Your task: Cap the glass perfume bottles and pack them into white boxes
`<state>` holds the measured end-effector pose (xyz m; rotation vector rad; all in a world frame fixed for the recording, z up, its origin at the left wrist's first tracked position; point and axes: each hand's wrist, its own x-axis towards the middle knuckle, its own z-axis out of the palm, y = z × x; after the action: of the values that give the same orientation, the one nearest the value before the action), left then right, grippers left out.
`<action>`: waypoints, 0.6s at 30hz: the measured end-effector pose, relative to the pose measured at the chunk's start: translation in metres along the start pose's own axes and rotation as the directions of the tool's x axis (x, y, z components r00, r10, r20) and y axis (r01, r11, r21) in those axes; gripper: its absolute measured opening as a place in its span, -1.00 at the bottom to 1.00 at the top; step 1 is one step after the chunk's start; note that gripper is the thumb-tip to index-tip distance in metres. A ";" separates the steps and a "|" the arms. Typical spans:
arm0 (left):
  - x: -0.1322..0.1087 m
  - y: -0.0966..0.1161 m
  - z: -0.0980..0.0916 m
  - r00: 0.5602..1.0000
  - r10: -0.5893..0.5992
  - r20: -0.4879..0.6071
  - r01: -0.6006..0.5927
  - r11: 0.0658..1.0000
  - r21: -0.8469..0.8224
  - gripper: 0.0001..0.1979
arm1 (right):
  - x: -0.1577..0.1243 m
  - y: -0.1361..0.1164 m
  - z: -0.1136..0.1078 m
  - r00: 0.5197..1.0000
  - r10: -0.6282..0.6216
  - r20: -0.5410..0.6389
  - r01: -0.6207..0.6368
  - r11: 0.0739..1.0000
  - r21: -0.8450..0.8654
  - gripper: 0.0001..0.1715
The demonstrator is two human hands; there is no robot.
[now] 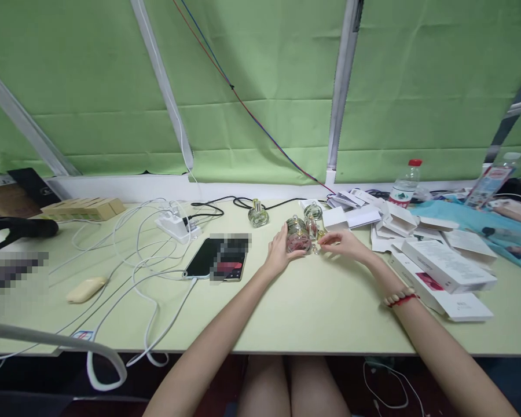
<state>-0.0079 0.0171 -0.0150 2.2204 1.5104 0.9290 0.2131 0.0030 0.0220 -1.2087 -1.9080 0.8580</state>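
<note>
A small group of glass perfume bottles stands on the pale table in front of me. My left hand curves around the left side of a round glass bottle with a pinkish look, thumb at its front. Behind that one is a greenish glass bottle. My right hand pinches at the right of the group, beside a small gold-coloured piece; what lies between its fingertips is too small to make out. A slim bottle sits between the hands. Farther back is another round clear bottle.
A separate perfume bottle stands to the left, behind a phone. White cables tangle around a power strip. Opened white boxes pile up at right, near a red-capped water bottle. Yellowish boxes lie far left.
</note>
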 end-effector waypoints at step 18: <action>-0.012 0.020 -0.007 0.991 -0.048 -0.121 0.044 0.998 -0.038 -0.36 | -0.012 0.009 0.018 0.969 -0.105 -0.221 0.079 0.989 -0.126 -0.60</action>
<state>-0.0009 -0.0027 -0.0029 2.1300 1.5782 1.0859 0.2058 -0.0081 0.0021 -1.2201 -1.8308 0.5401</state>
